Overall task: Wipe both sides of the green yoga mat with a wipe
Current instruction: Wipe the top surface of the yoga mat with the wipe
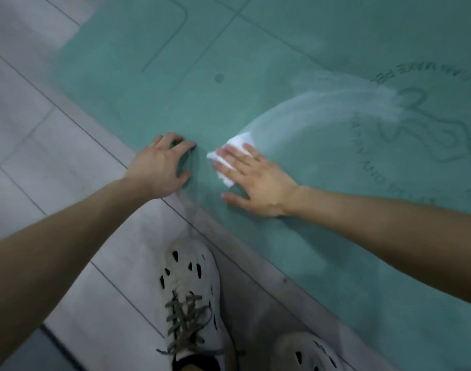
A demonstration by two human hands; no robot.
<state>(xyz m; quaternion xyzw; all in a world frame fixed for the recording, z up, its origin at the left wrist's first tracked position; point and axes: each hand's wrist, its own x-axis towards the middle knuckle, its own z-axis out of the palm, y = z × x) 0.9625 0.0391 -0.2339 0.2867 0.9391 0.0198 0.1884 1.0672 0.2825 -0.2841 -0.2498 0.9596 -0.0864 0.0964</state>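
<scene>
Head view: I look down at both of my hands on the green yoga mat, frame a bit blurred.
Mat: lies flat on pale floor tiles, near edge runs diagonally just past my shoes.
Left hand: on the mat close to its edge, fingers spread and arched, tips planted, holding nothing.
Right hand: flat, fingers straight and together, pressing the wipe down.
Wipe: white, crumpled, under my right fingers, on the mat just beside my left hand.
Streak: pale arc on the mat from the wipe toward the printed logo.
Logo text: too blurred to read.
</scene>
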